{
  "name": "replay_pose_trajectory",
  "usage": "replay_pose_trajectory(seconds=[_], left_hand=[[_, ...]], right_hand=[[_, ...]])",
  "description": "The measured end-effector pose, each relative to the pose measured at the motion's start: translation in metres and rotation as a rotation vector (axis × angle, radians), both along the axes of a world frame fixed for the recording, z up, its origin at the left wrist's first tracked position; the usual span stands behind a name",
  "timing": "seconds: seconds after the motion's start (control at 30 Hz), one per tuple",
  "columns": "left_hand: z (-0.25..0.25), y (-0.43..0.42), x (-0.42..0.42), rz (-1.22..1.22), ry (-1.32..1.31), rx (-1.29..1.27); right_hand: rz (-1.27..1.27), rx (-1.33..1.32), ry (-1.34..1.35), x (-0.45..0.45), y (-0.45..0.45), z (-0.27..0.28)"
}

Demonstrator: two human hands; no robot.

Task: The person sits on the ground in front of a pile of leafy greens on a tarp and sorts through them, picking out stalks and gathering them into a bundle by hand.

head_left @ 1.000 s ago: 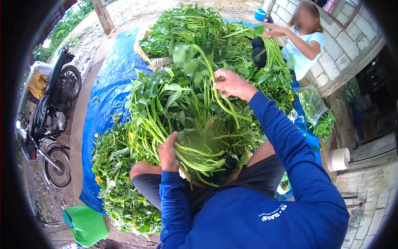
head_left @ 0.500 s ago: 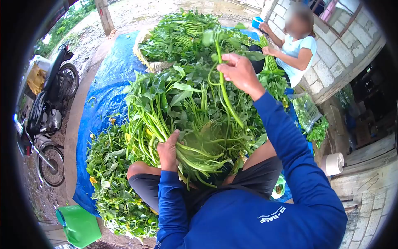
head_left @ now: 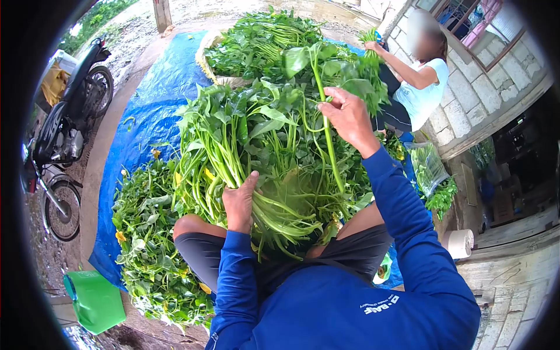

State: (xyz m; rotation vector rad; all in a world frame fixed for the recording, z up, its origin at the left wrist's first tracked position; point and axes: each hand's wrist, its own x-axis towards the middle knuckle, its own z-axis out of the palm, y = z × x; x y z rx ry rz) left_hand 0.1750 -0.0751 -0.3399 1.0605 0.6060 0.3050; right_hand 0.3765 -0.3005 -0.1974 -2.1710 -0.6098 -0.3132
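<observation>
My left hand [head_left: 240, 201] is wrapped round a bundle of water spinach [head_left: 219, 154], its pale green stems pointing toward my lap and its leaves spreading away from me. Between thumb and fingers, my right hand [head_left: 350, 119] pinches a single water spinach stem [head_left: 328, 149], held up and slanting, with leaves at its upper end. That stem is to the right of the bundle and apart from it. A large heap of loose water spinach [head_left: 286, 140] lies beneath and beyond both hands. The fingers of my left hand are partly hidden behind the stems.
Blue tarp [head_left: 154, 99] spreads under the greens. Another leafy pile [head_left: 163, 256] lies at left, and stacked bundles [head_left: 268, 44] sit farther back. A co-worker [head_left: 426, 81] at right holds up a bunch. A green plastic container [head_left: 96, 300] and a motorcycle [head_left: 67, 137] are at left.
My right hand still pinches the stem, now slightly lower and farther right in view. The co-worker has raised the bunch. My left hand keeps its hold, and the view has shifted slightly.
</observation>
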Motion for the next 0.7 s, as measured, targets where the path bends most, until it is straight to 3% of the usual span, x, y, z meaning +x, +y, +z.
replay_pose_trajectory(seconds=[0.1, 0.27, 0.33, 0.4, 0.47, 0.6, 0.7], left_hand=[[0.0, -0.001, 0.001, 0.015, 0.0, 0.028], [-0.002, -0.005, 0.003, 0.012, -0.024, 0.051], [0.0, -0.008, 0.002, -0.002, -0.038, 0.041], [-0.007, -0.012, 0.002, -0.05, -0.087, 0.005], [-0.015, -0.016, 0.003, -0.097, -0.157, -0.012], [-0.016, -0.012, -0.004, -0.136, -0.192, 0.019], [-0.02, -0.018, 0.004, -0.124, -0.248, 0.137]], right_hand=[[-0.058, -0.206, -0.394, -0.02, 0.009, 0.021], [-0.093, -0.507, -0.482, -0.044, 0.037, 0.018], [0.039, -0.457, -0.395, -0.051, 0.054, -0.008], [0.236, -0.474, 0.016, -0.068, 0.073, -0.03], [0.349, -0.041, 0.632, -0.075, 0.085, -0.063], [0.357, 0.269, 0.866, -0.081, 0.087, -0.086], [0.352, 0.317, 0.883, -0.087, 0.097, -0.111]])
